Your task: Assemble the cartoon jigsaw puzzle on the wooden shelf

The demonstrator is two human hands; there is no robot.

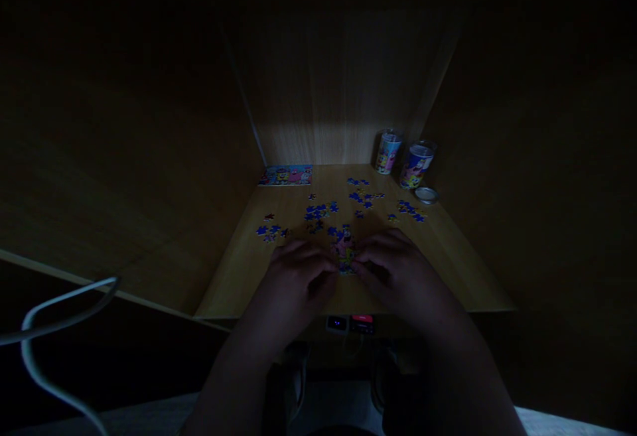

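Observation:
In the dim light, a partly joined jigsaw puzzle with pink, yellow and blue parts lies flat on the wooden desktop. My left hand is at its left edge, fingers curled and fingertips touching its lower left side. From the other side, my right hand pinches with thumb and fingers at the puzzle's right edge. The fingertips hide part of both edges. Just beyond the hands are loose blue puzzle pieces, with a small group of pieces left of them and more pieces to the right.
A picture card lies at the back left. Two printed cans stand at the back right, a round lid beside them. Wooden panels enclose the desktop. A white cable loops at left; small devices sit below the front edge.

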